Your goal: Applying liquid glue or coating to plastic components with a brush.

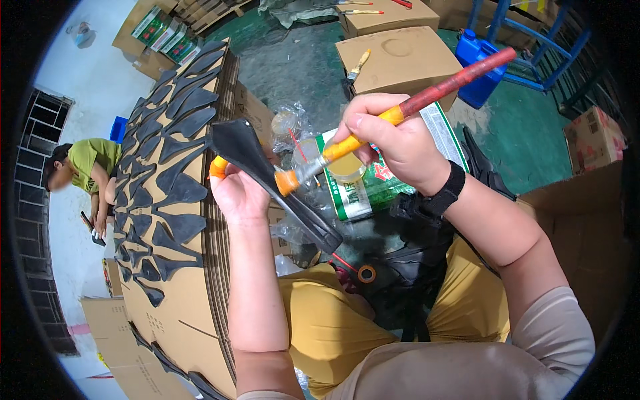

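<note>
My left hand [243, 195] holds up a long black bicycle saddle cover [239, 143], wide at its top and narrowing to a slot-like lower end. An orange wrap or cover [217, 167] sits on one of its fingers. A brush [437, 92] with a red and yellow handle is gripped in my right hand [399, 141]. Its orange-stained bristles touch or nearly touch the cover's right edge. Just beyond the brush is a round container [348, 175] of yellowish liquid, by a green and white printed carton [343, 205].
At left, stacked cardboard sheets [157, 320] bear many similar black pieces [180, 190]. Another person [93, 163] in green bends beyond it. Ahead, a cardboard box [407, 57] carries another brush [360, 65]. A blue jerrycan [477, 60] stands far right; a tape roll [367, 274] lies near my legs.
</note>
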{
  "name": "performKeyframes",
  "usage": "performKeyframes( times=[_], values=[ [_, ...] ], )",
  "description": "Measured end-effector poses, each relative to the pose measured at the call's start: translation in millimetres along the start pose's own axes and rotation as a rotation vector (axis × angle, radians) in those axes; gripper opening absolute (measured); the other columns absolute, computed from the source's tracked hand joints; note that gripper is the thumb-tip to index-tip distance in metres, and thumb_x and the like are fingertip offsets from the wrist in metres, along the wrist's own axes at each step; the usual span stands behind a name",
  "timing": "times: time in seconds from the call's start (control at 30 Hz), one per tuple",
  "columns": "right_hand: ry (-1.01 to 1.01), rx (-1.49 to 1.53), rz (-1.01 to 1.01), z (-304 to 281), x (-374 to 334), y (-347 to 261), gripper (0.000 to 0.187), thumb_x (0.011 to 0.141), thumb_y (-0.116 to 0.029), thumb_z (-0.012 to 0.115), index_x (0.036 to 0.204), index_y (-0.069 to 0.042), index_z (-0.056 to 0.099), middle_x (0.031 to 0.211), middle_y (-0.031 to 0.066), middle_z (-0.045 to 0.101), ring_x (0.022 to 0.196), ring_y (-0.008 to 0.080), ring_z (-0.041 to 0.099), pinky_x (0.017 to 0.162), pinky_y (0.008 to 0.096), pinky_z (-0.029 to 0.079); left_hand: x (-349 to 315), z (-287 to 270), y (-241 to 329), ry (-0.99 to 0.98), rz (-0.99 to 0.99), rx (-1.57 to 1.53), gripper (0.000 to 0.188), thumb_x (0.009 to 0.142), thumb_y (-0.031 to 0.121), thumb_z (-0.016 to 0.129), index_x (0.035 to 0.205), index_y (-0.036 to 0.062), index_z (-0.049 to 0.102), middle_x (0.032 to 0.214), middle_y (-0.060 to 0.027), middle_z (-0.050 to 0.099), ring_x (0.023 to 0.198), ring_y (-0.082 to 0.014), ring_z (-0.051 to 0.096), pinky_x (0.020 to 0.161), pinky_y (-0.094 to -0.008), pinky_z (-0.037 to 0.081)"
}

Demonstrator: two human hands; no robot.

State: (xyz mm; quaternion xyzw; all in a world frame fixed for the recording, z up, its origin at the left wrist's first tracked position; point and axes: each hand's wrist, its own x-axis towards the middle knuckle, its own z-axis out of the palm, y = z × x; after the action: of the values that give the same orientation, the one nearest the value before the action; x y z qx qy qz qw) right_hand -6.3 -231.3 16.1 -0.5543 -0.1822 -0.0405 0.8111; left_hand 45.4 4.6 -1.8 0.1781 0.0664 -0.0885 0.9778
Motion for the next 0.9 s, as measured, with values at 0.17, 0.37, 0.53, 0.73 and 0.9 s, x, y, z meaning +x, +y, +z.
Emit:
performKeyframes(
  times=[0.17,0.37,0.53,0.73,0.9],
  values=[
    [-0.047,0.143,0.172,-6.3,-5.6,-6.1,0.019,0.086,-0.015,0.054,0.075,-0.001,0.059,0.065,0.005,0.059,0.047,0.006,0.049,0.044,0.0173,0.038,0.1,-1.8,8.2,-0.08,0.004,0.038,0.037,0.086,0.027,0.044,0.101,-0.002,0.062,0.098,-0.0157,0.062,0.079,-0.0277,0.052,0.07,-0.0359,0.045],
    [-0.09,0.31,0.231,-13.7,-11.3,-1.8,0.022,0.087,-0.016,0.05,0.076,0.002,0.058,0.06,0.0057,0.055,0.044,0.0083,0.048,0.043,0.0194,0.039,-2.6,13.4,13.6,-0.161,0.03,-0.188,0.029,0.085,0.024,0.049,0.097,0.0006,0.062,0.095,-0.0132,0.063,0.081,-0.024,0.054,0.072,-0.0368,0.042],
    [-0.064,0.494,0.214,-23.4,-10.8,-2.5,0.022,0.087,-0.019,0.049,0.082,0.001,0.056,0.062,0.0041,0.052,0.05,0.0083,0.048,0.045,0.0214,0.037,-2.6,19.1,4.8,-0.21,0.078,-0.239,0.026,0.087,0.019,0.051,0.098,-0.002,0.06,0.096,-0.0124,0.06,0.083,-0.0209,0.053,0.073,-0.0319,0.041],
    [-0.114,0.586,0.271,-19.4,-10.8,8.4,0.021,0.084,-0.019,0.051,0.081,0.001,0.057,0.061,0.0044,0.051,0.052,0.0097,0.047,0.048,0.0238,0.038,-4.2,22.8,-2.2,-0.33,0.06,-0.242,0.026,0.087,0.02,0.05,0.099,-0.0018,0.059,0.097,-0.0126,0.06,0.086,-0.0213,0.052,0.072,-0.0312,0.041],
    [-0.266,0.564,0.31,-23.7,-16.4,13.3,0.022,0.08,-0.018,0.052,0.077,0.003,0.057,0.063,0.0091,0.054,0.05,0.0125,0.049,0.046,0.0236,0.038,-5.8,32.7,-5.8,-0.224,0.072,-0.315,0.027,0.085,0.023,0.051,0.097,0.0015,0.06,0.092,-0.01,0.06,0.08,-0.0199,0.051,0.07,-0.0331,0.039]
  ],
)
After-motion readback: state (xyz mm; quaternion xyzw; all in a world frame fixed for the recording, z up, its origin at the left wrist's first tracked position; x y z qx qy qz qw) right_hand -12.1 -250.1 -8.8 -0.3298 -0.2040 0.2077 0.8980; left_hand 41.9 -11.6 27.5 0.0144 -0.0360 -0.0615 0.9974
